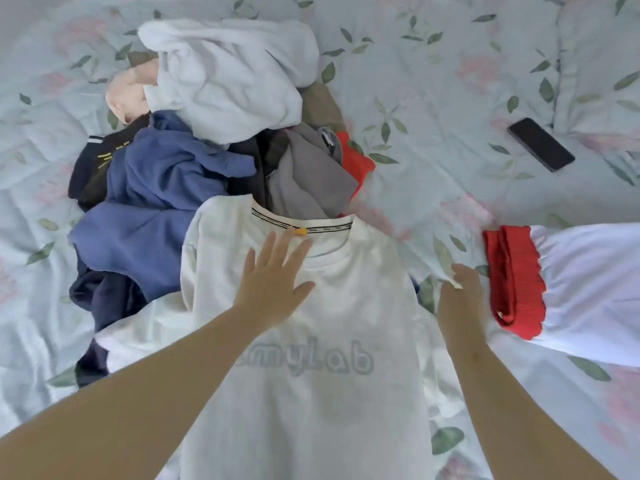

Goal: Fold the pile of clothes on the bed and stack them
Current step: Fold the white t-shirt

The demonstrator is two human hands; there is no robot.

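A white T-shirt (346, 341) with pale grey lettering lies flat in front of me, collar pointing away. My left hand (277, 271) presses flat on its chest just below the collar, fingers spread. My right hand (462, 289) pinches the shirt's right shoulder edge, which is stretched taut toward the right. Behind the shirt sits a jumbled pile of clothes (194, 150): a white garment on top, blue, dark navy, grey, pink and red pieces under it.
A white garment with a red gathered waistband (516, 282) lies at the right, close to my right hand. A black phone (540, 144) rests on the floral bedcover (433, 81) at the far right.
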